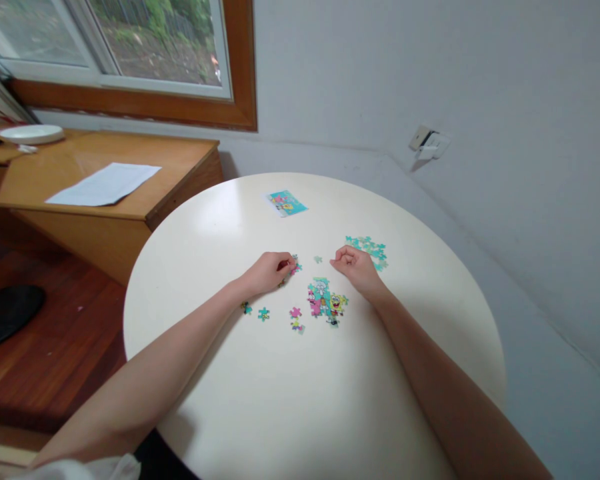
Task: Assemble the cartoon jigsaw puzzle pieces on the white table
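My left hand [273,271] is closed in a pinch over the white round table. At its fingertips shows a pink and teal jigsaw piece [296,265]. My right hand [358,268] has its fingers curled together; whether anything is in them is hidden. Between the hands lies a single pale green jigsaw piece [318,259]. Below them is a partly joined jigsaw puzzle [321,298] with cartoon figures. Loose pieces lie to its left, among them a pink piece [295,312] and a teal piece [264,314]. A pile of teal pieces [373,251] is just behind my right hand.
A picture card [286,203] with cartoon figures lies toward the far side of the table [220,260]. A wooden desk [180,170] with a paper sheet [107,183] and a white round object [33,134] stands at the left. Wall sockets [430,143] are at the right.
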{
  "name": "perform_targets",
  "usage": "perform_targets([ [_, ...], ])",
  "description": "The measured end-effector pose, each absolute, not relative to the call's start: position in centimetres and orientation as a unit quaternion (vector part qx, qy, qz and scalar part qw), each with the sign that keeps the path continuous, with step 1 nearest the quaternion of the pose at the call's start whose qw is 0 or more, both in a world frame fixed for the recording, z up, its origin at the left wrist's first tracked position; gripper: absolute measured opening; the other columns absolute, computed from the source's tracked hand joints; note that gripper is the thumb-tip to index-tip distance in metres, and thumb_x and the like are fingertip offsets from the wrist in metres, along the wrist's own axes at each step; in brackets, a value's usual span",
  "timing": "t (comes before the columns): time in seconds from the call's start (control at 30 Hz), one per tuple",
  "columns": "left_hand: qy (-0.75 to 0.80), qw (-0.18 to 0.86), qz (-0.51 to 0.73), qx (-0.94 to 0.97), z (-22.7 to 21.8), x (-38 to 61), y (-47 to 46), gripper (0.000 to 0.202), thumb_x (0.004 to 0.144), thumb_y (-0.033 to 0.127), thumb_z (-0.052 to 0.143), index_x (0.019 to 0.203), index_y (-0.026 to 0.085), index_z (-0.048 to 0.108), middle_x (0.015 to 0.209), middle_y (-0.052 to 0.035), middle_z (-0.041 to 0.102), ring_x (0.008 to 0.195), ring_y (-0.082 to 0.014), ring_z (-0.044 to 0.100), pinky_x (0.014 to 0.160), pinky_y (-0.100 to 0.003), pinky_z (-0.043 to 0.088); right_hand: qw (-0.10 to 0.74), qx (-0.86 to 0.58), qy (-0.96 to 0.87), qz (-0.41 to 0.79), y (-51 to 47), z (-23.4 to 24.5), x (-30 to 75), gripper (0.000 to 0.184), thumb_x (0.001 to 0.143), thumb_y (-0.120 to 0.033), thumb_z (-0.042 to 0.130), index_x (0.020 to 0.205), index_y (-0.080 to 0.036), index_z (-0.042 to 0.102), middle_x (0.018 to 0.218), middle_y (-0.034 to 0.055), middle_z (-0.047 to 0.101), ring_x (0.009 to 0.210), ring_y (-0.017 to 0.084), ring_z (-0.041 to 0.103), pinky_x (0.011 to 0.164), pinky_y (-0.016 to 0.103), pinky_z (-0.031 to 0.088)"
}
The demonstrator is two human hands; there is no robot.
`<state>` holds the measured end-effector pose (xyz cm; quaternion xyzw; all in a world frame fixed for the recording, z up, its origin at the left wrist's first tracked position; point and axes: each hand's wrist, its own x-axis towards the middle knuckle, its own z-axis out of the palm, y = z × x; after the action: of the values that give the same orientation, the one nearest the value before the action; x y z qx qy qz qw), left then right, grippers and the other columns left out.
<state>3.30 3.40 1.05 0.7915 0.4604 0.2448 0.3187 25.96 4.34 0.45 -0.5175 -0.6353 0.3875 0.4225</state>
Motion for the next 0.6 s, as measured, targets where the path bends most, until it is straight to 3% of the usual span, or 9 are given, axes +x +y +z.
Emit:
perform_targets([
  [0.6,0.464,0.308,0.241,0.795,1.24,3.48,3.44,0.019,0.081,0.022,0.041,0.074,0.016,0.058,0.060,0.0006,0.056,0.054,-0.0095,0.046,0.055,-0.022,0.035,0.417,-0.517,-0.640,0.386,4.35,0.43,25.89,0.023,0.061,-0.036,0.063,0.061,-0.021,0.046,0.040,-0.0094,0.033,0.040,0.006,0.025,0.043,0.023,0.019],
])
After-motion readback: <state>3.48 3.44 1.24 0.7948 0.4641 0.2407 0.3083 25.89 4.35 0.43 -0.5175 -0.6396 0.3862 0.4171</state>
